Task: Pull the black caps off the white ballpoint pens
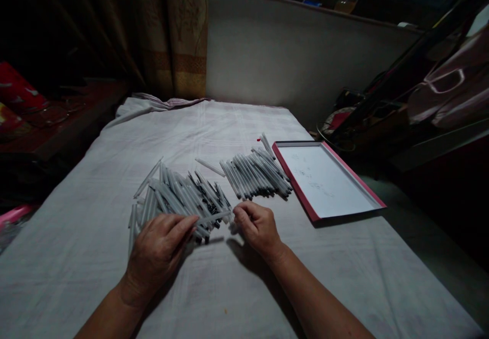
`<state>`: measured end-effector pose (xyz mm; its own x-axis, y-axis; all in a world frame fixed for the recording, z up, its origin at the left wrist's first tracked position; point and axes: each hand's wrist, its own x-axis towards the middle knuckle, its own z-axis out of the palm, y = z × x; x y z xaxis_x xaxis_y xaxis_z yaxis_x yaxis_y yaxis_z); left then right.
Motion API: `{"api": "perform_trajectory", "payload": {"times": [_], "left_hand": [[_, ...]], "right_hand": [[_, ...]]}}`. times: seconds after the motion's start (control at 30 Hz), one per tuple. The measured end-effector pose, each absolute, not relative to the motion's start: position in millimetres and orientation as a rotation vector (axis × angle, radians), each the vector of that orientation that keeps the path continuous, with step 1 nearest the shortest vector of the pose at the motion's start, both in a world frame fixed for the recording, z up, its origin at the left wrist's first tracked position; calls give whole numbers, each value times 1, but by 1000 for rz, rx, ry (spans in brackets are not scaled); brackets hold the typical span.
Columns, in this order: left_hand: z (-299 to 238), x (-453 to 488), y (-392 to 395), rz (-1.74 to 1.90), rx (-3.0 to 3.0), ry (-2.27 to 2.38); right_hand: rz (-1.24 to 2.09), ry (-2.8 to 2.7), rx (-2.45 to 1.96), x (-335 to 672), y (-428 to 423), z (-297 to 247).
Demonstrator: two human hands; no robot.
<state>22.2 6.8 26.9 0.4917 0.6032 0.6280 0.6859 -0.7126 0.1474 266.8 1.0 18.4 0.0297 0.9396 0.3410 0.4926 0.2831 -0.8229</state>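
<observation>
A loose pile of several translucent pen tubes (179,199) lies on a white cloth (95,237). My left hand (158,250) rests at the pile's near edge, fingers closed on one pen tube (214,217) that points right. My right hand (257,227) pinches the right end of that same tube with fingers curled. Behind the hands, a second, neater row of pens (255,173) lies side by side.
A shallow red-edged box lid (324,178) with a white inside sits right of the pen row. A curtain (179,33) and pale wall stand behind the cloth. Bags and clutter (420,94) fill the right side; dark furniture stands at the left.
</observation>
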Motion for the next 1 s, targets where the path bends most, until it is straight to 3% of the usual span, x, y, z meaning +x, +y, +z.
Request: {"api": "perform_trajectory", "payload": {"times": [0.13, 0.23, 0.67, 1.0], "left_hand": [[23, 30, 2, -1030, -2694, -1072], [24, 33, 1, -1042, -2719, -998], [34, 19, 10, -984, -2677, -1094], [36, 9, 10, -1222, -2851, -1333]], "right_hand": [[980, -1543, -1302, 260, -4, 22], [1093, -1458, -1315, 254, -4, 21], [1333, -1158, -1390, 266, 8, 27], [1182, -1243, -1194, 273, 6, 35]]}}
